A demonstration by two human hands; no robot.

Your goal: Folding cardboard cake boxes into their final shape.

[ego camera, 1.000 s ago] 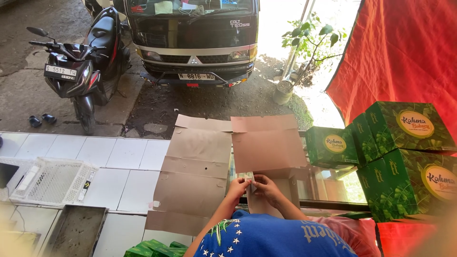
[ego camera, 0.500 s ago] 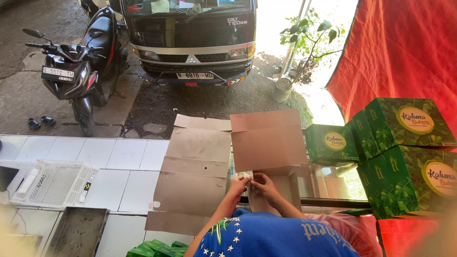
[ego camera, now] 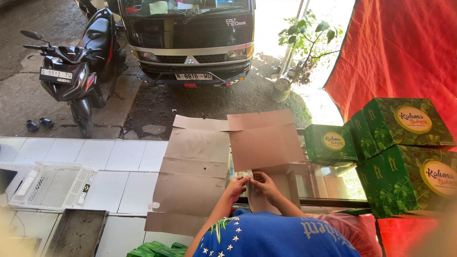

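Cardboard box (ego camera: 266, 152), half-folded, gripped by left hand (ego camera: 236, 184) and right hand (ego camera: 264, 183); contents hidden.

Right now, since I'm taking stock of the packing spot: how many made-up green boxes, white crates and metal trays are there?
Green boxes: 3
White crate: 1
Metal tray: 1
Total: 5
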